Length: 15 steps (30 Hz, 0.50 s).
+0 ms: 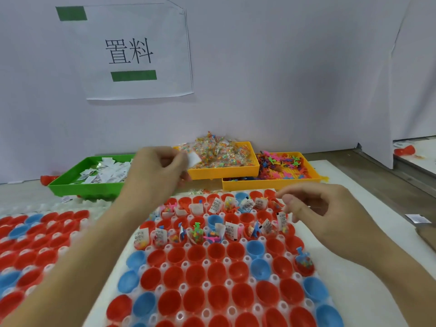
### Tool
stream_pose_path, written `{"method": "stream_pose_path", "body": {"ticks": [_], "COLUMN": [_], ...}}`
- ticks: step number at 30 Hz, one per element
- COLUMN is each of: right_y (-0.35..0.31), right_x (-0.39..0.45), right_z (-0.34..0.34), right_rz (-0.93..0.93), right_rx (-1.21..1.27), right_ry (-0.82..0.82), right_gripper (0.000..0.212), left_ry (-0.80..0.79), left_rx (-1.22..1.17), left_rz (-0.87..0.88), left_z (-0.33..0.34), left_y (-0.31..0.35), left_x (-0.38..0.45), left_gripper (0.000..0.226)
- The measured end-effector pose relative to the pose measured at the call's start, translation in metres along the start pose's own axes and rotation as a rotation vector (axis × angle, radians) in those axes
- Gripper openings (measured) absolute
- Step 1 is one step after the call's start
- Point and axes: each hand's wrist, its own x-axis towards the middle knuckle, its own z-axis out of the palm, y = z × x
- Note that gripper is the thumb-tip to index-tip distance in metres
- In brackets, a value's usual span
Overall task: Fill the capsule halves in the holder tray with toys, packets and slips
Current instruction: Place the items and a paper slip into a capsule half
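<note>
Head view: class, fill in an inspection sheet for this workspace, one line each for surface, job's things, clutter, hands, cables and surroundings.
Surface: white mat under the holder tray.
Job's things: red and blue capsule halves, far rows filled, near rows mostly empty; green tray of slips; yellow tray of packets; yellow tray of toys.
Clutter: stray slip at the right; second tray of capsule halves at the left.
Hands: left hand pinches a white slip; right hand over the far filled rows, fingers curled, hold unclear.
Cables: nothing seen.
Surroundings: wall with paper sign.
</note>
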Motion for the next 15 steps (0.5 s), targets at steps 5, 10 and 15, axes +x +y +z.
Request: {"method": "stream_pose_path", "body": {"ticks": [5, 10, 15], "right_y": [-0.016, -0.016, -0.01], "right_x": [-0.006, -0.004, -0.003], "right_z": [0.016, 0.014, 0.009], "right_rz": [0.037, 0.061, 0.106], "right_rx": [0.291, 0.334, 0.294], "right_ry": [-0.144, -0.068, -0.021], "right_gripper": [0.044, 0.027, 0.014], "left_ry": [-0.295, -0.382, -0.472], "left_rx": [0.033, 0.027, -0.041], "left_rz": [0.229, 0.315, 0.309], "left_z": [0.04, 0.059, 0.06], "left_y": [0.042, 0.048, 0.04], "left_x": [-0.046, -0.05, -0.052], "left_gripper": [0.035, 0.03, 0.029]}}
